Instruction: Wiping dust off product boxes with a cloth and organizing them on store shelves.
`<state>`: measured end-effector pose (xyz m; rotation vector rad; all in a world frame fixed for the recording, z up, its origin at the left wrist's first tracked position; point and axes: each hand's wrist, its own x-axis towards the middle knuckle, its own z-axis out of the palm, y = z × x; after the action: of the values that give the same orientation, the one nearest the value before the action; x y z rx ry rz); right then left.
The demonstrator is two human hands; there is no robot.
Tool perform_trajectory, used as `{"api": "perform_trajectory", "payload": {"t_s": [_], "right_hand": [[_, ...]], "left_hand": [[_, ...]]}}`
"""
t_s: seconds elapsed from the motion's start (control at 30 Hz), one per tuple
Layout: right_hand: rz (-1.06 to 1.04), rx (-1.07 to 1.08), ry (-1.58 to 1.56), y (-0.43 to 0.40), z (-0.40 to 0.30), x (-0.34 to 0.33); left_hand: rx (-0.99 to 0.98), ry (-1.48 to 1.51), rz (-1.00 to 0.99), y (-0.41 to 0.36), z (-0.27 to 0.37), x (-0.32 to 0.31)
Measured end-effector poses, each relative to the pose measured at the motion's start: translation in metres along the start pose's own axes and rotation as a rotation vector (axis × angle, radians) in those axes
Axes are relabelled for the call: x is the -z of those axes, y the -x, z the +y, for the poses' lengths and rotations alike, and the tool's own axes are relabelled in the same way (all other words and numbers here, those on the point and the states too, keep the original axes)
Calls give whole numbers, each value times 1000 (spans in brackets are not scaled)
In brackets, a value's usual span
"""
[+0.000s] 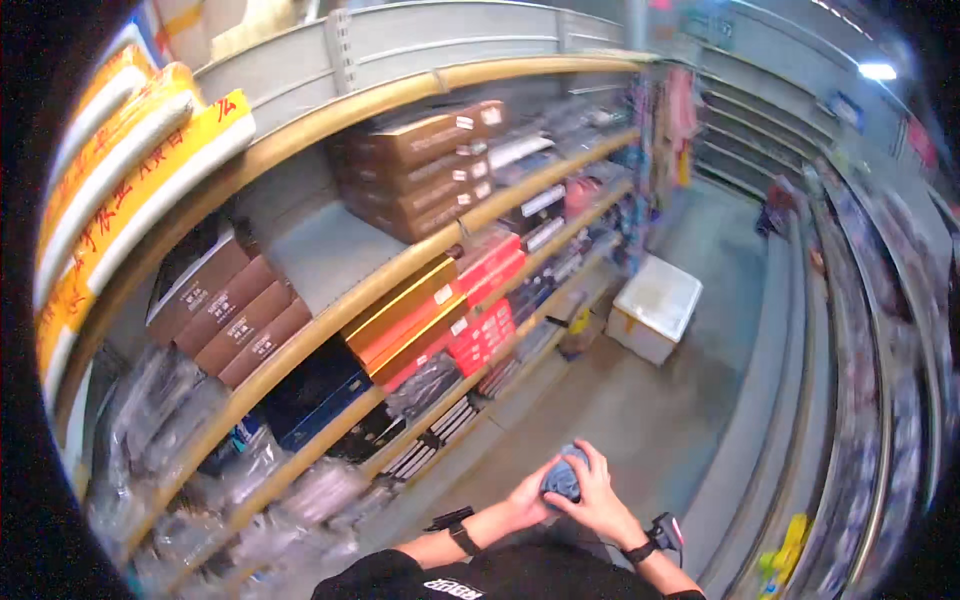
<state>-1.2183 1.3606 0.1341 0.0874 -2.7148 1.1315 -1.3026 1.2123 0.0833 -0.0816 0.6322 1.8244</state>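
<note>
A bundled grey-blue cloth (562, 480) is held between both hands in front of my body, above the aisle floor. My left hand (531, 496) grips it from the left side. Over its right side and top curl the fingers of my right hand (592, 487). Each wrist wears a dark strap with a small device on it. What lies inside the bundle, if anything, is hidden.
Shelves with a tan edge (300, 352) on the left hold brown boxes (427, 172), red and orange boxes (420, 315) and plastic-wrapped goods (277, 517). A white foam box (656, 300) stands on the aisle floor. More shelving (862, 300) lines the right, with a yellow item (787, 544) low down.
</note>
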Motion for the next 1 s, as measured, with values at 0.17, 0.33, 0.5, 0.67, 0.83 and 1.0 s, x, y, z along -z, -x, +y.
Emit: {"api": "perform_trajectory", "payload": {"t_s": [0.17, 0.33, 0.5, 0.67, 0.83, 1.0], "right_hand": [[-317, 243, 244, -93, 2, 28], [-844, 534, -90, -142, 13, -11], [-1222, 730, -241, -132, -63, -82], [-1269, 850, -389, -72, -109, -135], [-1302, 1045, -380, -10, -163, -206], [-1296, 1151, -287, 40, -235, -309]], "left_hand": [[-342, 156, 144, -19, 24, 7], [-645, 479, 396, 24, -11, 13], [-1034, 793, 551, 93, -84, 13], [-1354, 745, 643, 123, -177, 12], [-1409, 774, 850, 199, -263, 9], [-1494, 872, 1066, 305, -350, 29]]}}
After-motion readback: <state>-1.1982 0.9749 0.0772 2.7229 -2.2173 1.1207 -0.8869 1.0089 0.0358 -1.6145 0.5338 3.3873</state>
